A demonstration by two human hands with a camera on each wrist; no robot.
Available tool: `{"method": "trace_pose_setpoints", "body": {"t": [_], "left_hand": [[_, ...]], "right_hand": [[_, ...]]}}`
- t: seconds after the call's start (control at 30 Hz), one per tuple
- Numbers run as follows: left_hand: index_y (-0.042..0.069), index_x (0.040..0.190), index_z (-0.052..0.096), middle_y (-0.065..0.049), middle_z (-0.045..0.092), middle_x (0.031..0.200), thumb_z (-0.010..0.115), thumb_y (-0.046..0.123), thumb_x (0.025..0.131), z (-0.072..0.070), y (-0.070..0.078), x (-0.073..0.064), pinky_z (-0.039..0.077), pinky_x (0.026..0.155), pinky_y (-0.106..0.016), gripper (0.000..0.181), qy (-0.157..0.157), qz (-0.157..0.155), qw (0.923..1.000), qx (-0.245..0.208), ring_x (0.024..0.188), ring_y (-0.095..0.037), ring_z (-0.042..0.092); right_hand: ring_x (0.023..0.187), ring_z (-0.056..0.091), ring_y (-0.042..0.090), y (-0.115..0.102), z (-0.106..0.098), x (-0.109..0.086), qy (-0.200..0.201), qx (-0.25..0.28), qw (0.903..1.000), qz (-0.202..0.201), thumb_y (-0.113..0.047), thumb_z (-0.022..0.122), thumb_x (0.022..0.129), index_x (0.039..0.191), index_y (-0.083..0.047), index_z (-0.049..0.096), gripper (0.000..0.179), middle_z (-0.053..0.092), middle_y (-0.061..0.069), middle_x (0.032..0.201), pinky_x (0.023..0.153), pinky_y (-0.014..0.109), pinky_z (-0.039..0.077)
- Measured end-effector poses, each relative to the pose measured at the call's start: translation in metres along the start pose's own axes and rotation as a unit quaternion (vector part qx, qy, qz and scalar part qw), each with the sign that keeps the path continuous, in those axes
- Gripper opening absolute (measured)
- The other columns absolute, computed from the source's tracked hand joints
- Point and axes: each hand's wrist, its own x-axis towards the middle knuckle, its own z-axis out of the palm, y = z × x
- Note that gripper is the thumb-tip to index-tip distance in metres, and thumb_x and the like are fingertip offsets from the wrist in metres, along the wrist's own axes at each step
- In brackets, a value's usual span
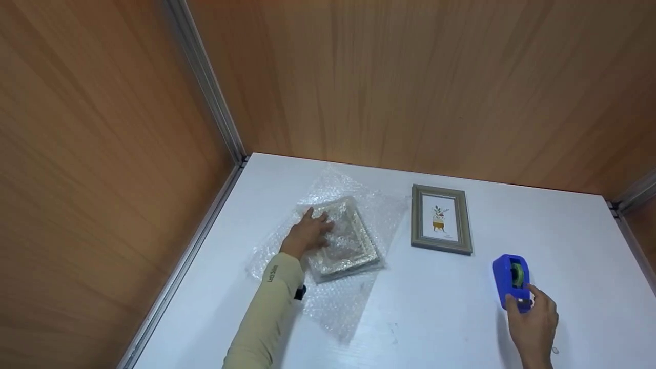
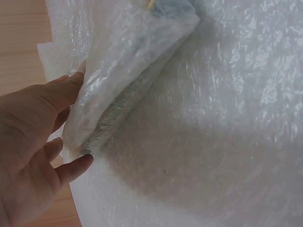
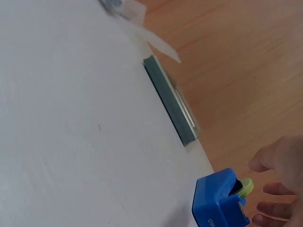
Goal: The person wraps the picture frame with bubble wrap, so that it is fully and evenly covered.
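A picture frame wrapped in bubble wrap (image 1: 341,236) lies on the table, its pale border showing through the layers. My left hand (image 1: 309,234) rests on its left side with the fingers spread. In the left wrist view, that hand (image 2: 42,137) touches the folded edge of the bubble wrap (image 2: 118,71). On the right, my right hand (image 1: 535,320) is at the cutter end of a blue tape dispenser (image 1: 505,277), thumb and fingers apart. The right wrist view shows the fingers (image 3: 277,208) beside the dispenser (image 3: 213,194), which carries a green-cored tape roll (image 3: 246,187).
An unwrapped grey-brown picture frame (image 1: 441,219) with a plant print lies between the wrapped bundle and the dispenser. Loose bubble wrap (image 1: 338,312) spreads around the bundle. Wood-grain panels (image 1: 410,87) stand behind and at the left of the white table (image 1: 425,318).
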Motion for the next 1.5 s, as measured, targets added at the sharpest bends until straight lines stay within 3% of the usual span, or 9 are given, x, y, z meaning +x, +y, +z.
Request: {"method": "trace_pose_setpoints", "body": {"t": [0.13,0.23,0.5,0.83,1.03,1.37,1.5], "left_hand": [[0.029,0.137,0.045,0.003,0.023,0.152,0.067,0.031,0.080,0.001,0.000,0.000,0.031,0.103,-0.054,0.061,0.004,0.001,1.0000,-0.009,0.141,-0.031,0.001],[0.030,0.137,0.044,0.004,0.022,0.152,0.068,0.030,0.080,0.001,-0.001,0.000,0.030,0.104,-0.054,0.062,0.003,-0.003,0.9998,-0.017,0.141,-0.030,0.000],[0.030,0.136,0.045,0.004,0.023,0.151,0.068,0.033,0.080,0.001,-0.001,0.000,0.032,0.103,-0.054,0.060,0.005,-0.001,1.0000,-0.002,0.141,-0.031,0.001],[0.031,0.135,0.046,0.004,0.022,0.151,0.067,0.033,0.081,0.002,-0.002,0.003,0.031,0.103,-0.054,0.059,0.001,-0.003,1.0000,-0.005,0.141,-0.030,0.001],[0.031,0.135,0.047,0.004,0.023,0.151,0.068,0.033,0.081,0.002,-0.002,0.002,0.030,0.104,-0.053,0.058,0.003,-0.005,0.9999,-0.011,0.141,-0.030,0.001],[0.030,0.135,0.047,0.004,0.023,0.151,0.068,0.032,0.081,0.003,-0.002,0.002,0.031,0.104,-0.053,0.058,0.007,-0.012,0.9997,-0.021,0.141,-0.030,0.002],[0.029,0.136,0.046,0.002,0.024,0.151,0.068,0.032,0.081,0.003,-0.001,0.002,0.035,0.101,-0.053,0.059,0.006,0.001,1.0000,-0.003,0.140,-0.032,0.003]], "right_hand": [[0.122,0.028,0.050,0.006,0.001,0.007,-0.036,-0.029,0.9980,0.044,-0.037,0.050,0.091,0.141,0.005,0.022,0.071,0.027,0.034,0.135,0.098,0.063,0.026],[0.124,0.026,0.050,0.010,0.002,0.010,-0.054,-0.042,0.9963,0.051,-0.040,0.047,0.092,0.141,0.007,0.020,0.073,0.026,0.035,0.135,0.101,0.062,0.024],[0.119,0.031,0.052,0.017,0.004,0.010,-0.033,-0.040,0.9987,0.004,-0.031,0.051,0.092,0.131,0.014,0.035,0.062,0.033,0.036,0.128,0.098,0.062,0.026],[0.115,0.035,0.048,0.018,0.003,0.015,-0.026,-0.044,0.9987,0.001,-0.026,0.054,0.091,0.124,0.013,0.043,0.052,0.037,0.033,0.124,0.095,0.059,0.031],[0.110,0.040,0.045,0.017,-0.001,0.018,-0.027,-0.038,0.9989,-0.002,-0.028,0.048,0.094,0.118,0.013,0.049,0.048,0.042,0.031,0.118,0.090,0.058,0.033],[0.114,0.042,0.046,0.014,-0.013,0.036,-0.101,-0.008,0.9898,0.100,-0.045,0.042,0.094,0.125,0.009,0.045,0.063,0.041,0.032,0.127,0.080,0.050,0.044],[0.119,0.039,0.047,0.016,-0.016,0.036,-0.115,0.010,0.9878,0.104,-0.047,0.042,0.093,0.124,0.008,0.046,0.063,0.037,0.033,0.133,0.082,0.051,0.044]]}}
